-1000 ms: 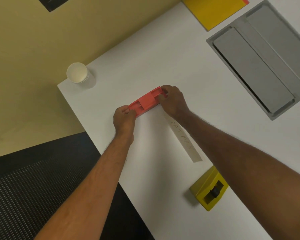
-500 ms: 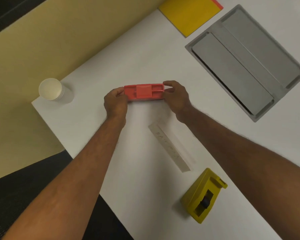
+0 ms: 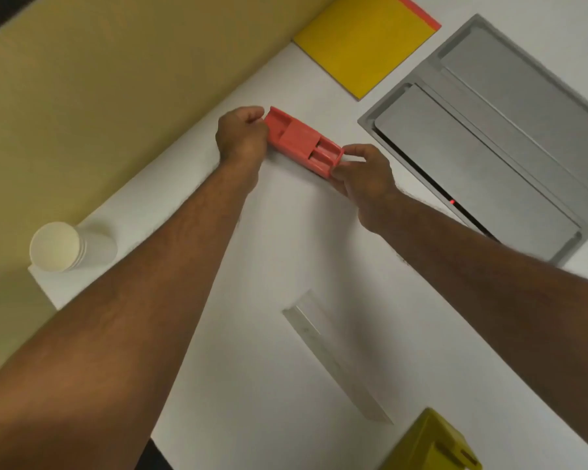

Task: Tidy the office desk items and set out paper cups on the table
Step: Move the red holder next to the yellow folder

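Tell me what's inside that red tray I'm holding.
The red tray looks empty: a flat raised middle section, two open slots at the right hand end, one at the left hand end. That hand covers the far end.

Both bare forearms were extended forward over the white table (image 3: 286, 368), converging toward its far edge. The left hand (image 3: 242, 134) was curled, knuckles up, fingers closed on the far-left end of the red tray (image 3: 302, 142). The right hand (image 3: 365, 174) was set at the tray's near-right end, thumb and fingertips pinched on that end. The tray was gripped from both ends; wrists were held roughly straight, hands well apart.
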